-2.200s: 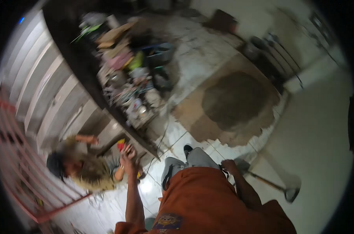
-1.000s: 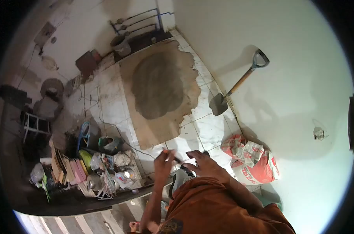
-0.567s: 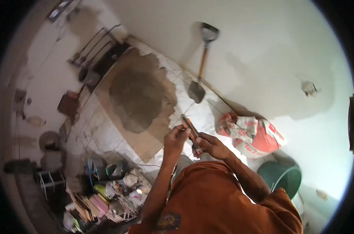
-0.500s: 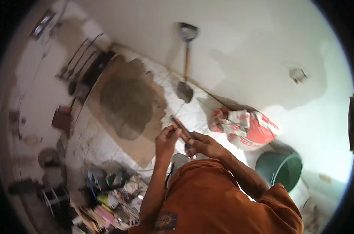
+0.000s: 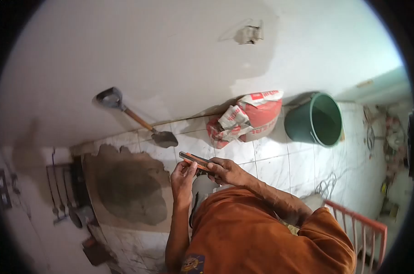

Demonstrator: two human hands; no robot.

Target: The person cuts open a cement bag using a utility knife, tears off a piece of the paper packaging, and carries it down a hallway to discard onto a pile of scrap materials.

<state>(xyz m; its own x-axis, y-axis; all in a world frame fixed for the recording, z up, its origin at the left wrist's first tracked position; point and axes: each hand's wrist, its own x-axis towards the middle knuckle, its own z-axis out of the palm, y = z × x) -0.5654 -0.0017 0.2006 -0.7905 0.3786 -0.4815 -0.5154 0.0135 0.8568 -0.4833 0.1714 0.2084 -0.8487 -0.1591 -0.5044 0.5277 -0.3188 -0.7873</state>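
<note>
One left grip, one right grip and one tool between them. One shovel far left, one dark patch left, on one sheet. At least one bag far; its folds hide whether there are two. Two buckets: one green bucket right, one grey bucket left. Three pipes left, one railing near right, one wire coil right, one hole in the far wall.
</note>
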